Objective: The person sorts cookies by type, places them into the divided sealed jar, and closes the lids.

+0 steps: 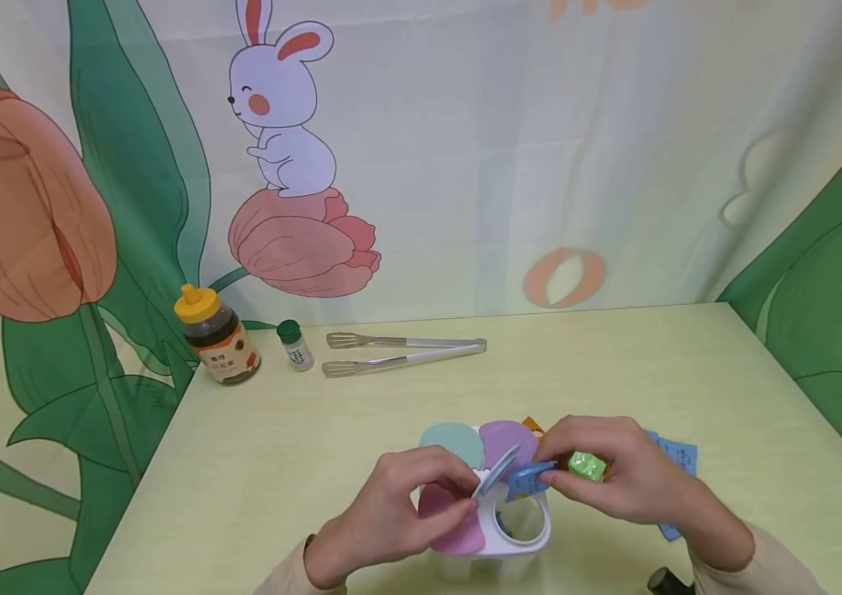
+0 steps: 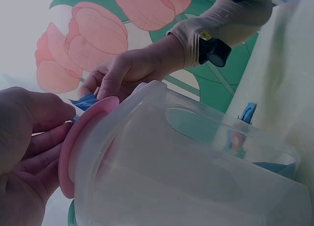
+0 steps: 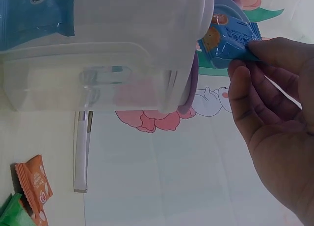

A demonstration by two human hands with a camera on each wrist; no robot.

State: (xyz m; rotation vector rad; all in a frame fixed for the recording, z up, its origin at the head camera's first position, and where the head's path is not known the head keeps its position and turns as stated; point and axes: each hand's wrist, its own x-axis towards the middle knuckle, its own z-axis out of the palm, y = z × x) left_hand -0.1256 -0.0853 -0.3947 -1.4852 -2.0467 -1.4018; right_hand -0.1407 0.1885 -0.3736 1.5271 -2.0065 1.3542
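Note:
In the head view, a clear box with a white top (image 1: 491,537) stands near the table's front. Its top has round lids in green, purple, pink and light blue. My left hand (image 1: 416,508) pinches the raised light blue lid (image 1: 497,473) between thumb and fingers, leaving the front right hole uncovered. My right hand (image 1: 625,475) pinches a small blue snack packet (image 1: 530,479) just over that hole. The right wrist view shows the packet's biscuit picture, with thumb and fingertips at one end. Through the box wall, another blue packet (image 3: 37,20) shows inside.
Beyond the right hand lie a green packet (image 1: 587,466), an orange packet (image 1: 532,426) and blue packets (image 1: 679,454). Toward the back stand a honey bottle (image 1: 223,351) and a green-capped shaker (image 1: 296,345), beside open metal tongs (image 1: 406,351). A printed curtain (image 1: 428,165) hangs behind.

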